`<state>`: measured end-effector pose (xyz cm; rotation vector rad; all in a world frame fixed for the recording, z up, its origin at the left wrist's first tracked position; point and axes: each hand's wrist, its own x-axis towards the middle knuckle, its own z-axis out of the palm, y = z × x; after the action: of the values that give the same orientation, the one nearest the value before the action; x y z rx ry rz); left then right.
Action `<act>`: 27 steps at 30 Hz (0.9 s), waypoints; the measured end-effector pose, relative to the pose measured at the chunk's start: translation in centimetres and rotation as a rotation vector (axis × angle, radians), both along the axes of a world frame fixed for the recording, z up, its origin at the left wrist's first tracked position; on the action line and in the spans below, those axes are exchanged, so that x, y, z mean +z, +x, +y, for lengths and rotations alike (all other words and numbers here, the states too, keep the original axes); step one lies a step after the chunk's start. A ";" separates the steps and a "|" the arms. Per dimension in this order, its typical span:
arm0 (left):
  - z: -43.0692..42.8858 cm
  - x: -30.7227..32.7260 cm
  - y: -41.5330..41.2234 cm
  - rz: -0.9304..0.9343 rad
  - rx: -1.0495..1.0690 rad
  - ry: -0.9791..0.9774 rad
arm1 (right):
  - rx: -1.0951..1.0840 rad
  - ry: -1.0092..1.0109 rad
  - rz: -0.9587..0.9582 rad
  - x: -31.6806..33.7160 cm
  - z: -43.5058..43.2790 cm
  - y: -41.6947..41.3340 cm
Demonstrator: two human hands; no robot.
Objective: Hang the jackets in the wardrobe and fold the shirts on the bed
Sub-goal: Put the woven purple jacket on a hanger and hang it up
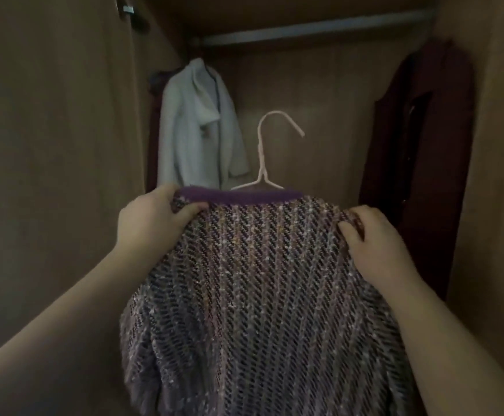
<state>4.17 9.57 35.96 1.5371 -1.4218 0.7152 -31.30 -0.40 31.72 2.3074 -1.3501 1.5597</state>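
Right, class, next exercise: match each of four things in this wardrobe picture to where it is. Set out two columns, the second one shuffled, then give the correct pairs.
Column one
1. woven jacket
2. pale coat
3. dark red garment
4. rail

Column two
A. runs across the top
B. hangs at the left side
C. gripped at the shoulders by the left hand and right hand
D. hangs at the right side

Pairs: 1-C, 2-B, 3-D, 4-A
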 end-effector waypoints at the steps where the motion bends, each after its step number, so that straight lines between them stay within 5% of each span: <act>1: -1.1 0.4 0.3 0.012 -0.024 -0.007 | 0.007 -0.057 -0.067 -0.2 -1.0 0.7; 5: -5.2 1.8 2.9 -0.060 -0.119 0.023 | -0.001 -0.164 -0.076 0.5 -5.8 2.0; 11: -12.8 3.7 5.5 -0.122 -0.145 0.356 | -0.133 -0.371 -0.073 5.6 -11.8 3.3; 18: -20.3 6.4 4.8 -0.328 -0.075 0.180 | -0.052 -0.395 0.018 7.9 -19.0 6.4; 24: -24.5 10.2 7.3 -0.002 -0.341 0.291 | -0.025 -0.329 -0.215 10.1 -28.1 7.0; 27: -26.6 12.8 7.7 -0.050 -0.257 0.427 | 0.054 -0.333 -0.294 11.4 -32.9 8.5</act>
<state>11.92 -17.07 48.76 1.6156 -1.8549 0.3065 -22.77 -33.31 43.08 1.9902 -0.9800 2.0249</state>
